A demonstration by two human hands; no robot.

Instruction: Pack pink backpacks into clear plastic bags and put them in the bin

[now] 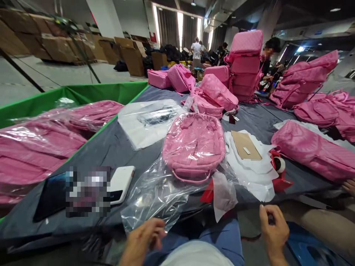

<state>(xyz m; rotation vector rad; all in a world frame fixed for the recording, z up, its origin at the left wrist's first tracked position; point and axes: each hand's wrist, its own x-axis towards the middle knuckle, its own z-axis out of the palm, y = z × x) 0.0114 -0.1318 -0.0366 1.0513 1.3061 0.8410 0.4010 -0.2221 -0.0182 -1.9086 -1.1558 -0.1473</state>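
A pink backpack (195, 146) is lying near the front edge of the dark-covered bench (105, 147), with a clear plastic bag (158, 188) covering it and spilling toward the wearer. The left hand (148, 234) is hovering at the bag's near edge, its fingers bending; whether it is gripping the film, I cannot tell. The right hand (273, 227) is curling into a loose fist just off the bench edge. Right of the backpack, a brown cardboard piece (245, 145) is resting on white sheets (252, 175), beside a red tape dispenser (280, 181). More pink backpacks (245, 70) are standing piled behind.
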